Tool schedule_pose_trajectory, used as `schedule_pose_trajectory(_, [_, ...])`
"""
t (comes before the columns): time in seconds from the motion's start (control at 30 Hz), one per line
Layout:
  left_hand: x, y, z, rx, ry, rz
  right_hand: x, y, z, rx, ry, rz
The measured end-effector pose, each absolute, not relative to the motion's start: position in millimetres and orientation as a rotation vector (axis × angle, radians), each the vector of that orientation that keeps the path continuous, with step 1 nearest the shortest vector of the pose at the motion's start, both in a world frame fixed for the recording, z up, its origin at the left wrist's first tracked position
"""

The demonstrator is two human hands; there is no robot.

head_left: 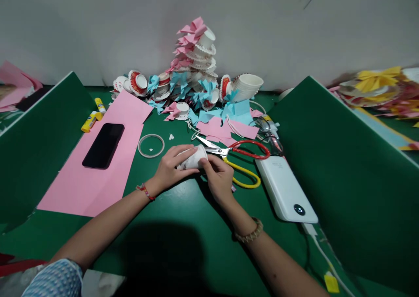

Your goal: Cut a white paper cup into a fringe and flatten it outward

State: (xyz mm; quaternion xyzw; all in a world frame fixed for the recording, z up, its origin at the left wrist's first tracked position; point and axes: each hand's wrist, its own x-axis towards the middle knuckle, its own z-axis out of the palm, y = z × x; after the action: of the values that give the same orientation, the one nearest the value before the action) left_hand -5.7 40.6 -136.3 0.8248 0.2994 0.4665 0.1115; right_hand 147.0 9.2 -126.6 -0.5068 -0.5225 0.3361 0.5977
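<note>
My blue-and-white sleeve [54, 279] comes in over the near left corner of the green tabletop [166, 209], and both my forearms reach across the near edge. A white paper cup [194, 160] sits on its side in my grip around the middle of the tabletop. My left hand [169, 164] is curved round its body, fingers over the top and thumb beneath; my right hand [220, 177] pinches its rim between thumb and fingers – both are closed only as far as the cup allows.

Just beyond my right hand lie the scissors [222, 151], blades parted, one handle red and one yellow. Past them, along the right edge, rests a white power bank [284, 190]. To the left of my left hand is a pale ring [150, 157]. Toward the left edge a phone [104, 146] lies on pink paper [81, 188], with yellow glue sticks [89, 121] near its far end. Decorated cups [201, 54] pile up at the far edge – pink and blue paper bows among them.
</note>
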Motion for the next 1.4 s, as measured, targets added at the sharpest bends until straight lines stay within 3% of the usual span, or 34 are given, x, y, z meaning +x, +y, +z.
schedule_pose_trajectory(1.4, [-4.8, 42.6, -133.8, 2.133, 0.862, 1.199, 144.3, 5.4, -132.0, -0.994, -1.51, 0.436])
